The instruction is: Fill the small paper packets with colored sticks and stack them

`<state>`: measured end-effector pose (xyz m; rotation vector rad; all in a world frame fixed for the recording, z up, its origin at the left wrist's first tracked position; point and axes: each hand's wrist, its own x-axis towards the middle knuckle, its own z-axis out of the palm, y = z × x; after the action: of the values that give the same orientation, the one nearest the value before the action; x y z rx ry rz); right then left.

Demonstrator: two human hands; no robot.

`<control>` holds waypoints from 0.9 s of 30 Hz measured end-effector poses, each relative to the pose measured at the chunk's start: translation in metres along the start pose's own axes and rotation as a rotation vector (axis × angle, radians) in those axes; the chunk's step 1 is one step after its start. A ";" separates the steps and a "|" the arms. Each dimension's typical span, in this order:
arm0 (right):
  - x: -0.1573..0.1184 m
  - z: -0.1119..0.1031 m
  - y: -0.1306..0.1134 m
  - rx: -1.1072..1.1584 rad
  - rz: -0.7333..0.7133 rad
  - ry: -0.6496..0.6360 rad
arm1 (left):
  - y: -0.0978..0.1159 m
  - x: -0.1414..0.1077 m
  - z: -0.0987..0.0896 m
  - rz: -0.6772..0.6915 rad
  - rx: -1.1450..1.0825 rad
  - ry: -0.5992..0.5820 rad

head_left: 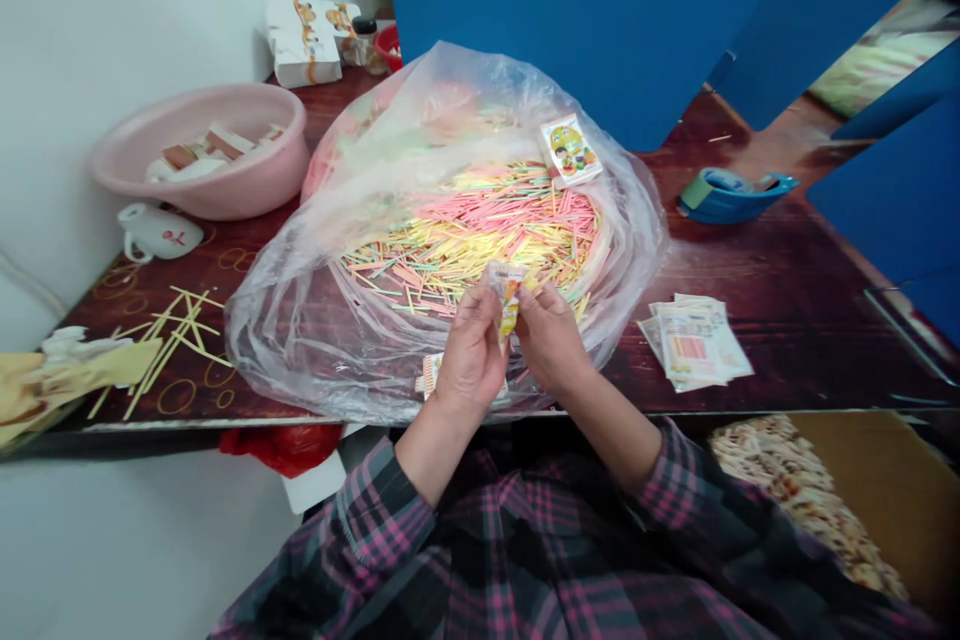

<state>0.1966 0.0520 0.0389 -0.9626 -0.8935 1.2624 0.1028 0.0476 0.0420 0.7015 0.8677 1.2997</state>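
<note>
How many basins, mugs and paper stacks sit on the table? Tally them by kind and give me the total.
Pink basin: 1
White mug: 1
Paper stack: 1
Total: 3

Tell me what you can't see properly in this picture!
In the head view:
The small packet: the left hand and right hand cover part of it, and its print is too small to read.
The printed card: the left hand and plastic bag hide most of it.
The sticks at the bag's far side: cloudy plastic blurs them.
The red bowl: the bag hides part of it.
</note>
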 end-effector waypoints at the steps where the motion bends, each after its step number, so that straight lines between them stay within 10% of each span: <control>1: -0.003 0.001 0.004 -0.038 -0.009 0.010 | -0.001 -0.001 0.001 -0.020 -0.004 0.003; 9: -0.017 -0.009 0.011 -0.627 -0.304 -0.030 | -0.001 -0.002 -0.002 -0.026 -0.030 0.019; 18: 0.000 -0.029 -0.029 -0.032 -0.147 0.089 | 0.008 -0.006 -0.013 0.131 0.086 -0.007; 27: -0.009 0.001 -0.044 -0.051 -0.279 0.245 | -0.001 -0.011 -0.013 0.044 0.035 0.031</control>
<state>0.2096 0.0408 0.0803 -0.9715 -0.8362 0.8690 0.0912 0.0364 0.0361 0.7334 0.9063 1.3407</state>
